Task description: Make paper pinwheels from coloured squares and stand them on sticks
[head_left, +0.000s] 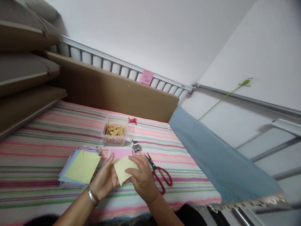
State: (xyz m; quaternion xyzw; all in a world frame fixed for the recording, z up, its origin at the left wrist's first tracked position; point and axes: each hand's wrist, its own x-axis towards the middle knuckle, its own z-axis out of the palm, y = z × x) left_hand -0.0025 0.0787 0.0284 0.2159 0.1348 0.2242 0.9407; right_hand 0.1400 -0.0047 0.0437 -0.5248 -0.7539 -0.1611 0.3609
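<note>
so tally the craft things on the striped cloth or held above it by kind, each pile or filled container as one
Pair of scissors: 1
Box of sticks: 1
Small container: 1
Red pinwheel: 1
Multicoloured paper pile: 1
Pink paper: 1
Held yellow sheet: 1
Total: 7

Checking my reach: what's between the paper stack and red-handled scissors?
In the head view, the left hand, a pale yellow sheet and the right hand lie between the paper stack and scissors.
</note>
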